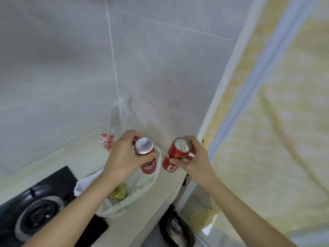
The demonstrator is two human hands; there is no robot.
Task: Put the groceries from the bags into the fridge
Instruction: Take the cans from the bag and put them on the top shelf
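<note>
**Cans in both hands above the counter**

Hands hold one red drink can each, side by side and a little apart, in front of the tiled wall (pixel 71 68). The left hand (pixel 122 157) curls its fingers and thumb round the upper part of the left can (pixel 146 157), whose silver end faces the camera with no tab showing — its printed body points down and away. The right hand (pixel 194 157) wraps the right can (pixel 178 154) round its middle; this one shows its pull tab on top and tilts slightly toward the other can.

Below the left forearm a white plastic bag (pixel 142 189) lies open on the pale counter (pixel 62 161), with a yellowish packet (pixel 118 191) inside it. Behind it a second, clear bag (pixel 121 118) with red print stands knotted at the top, close to the wall. A black gas hob (pixel 35 207) with one burner takes the counter's left end. To the right — tall and filling that side — stands a surface covered in yellow-and-white patterned film (pixel 276 122). On the floor below the counter edge lies a black tray (pixel 176 229), its contents too blurred to name.
</note>
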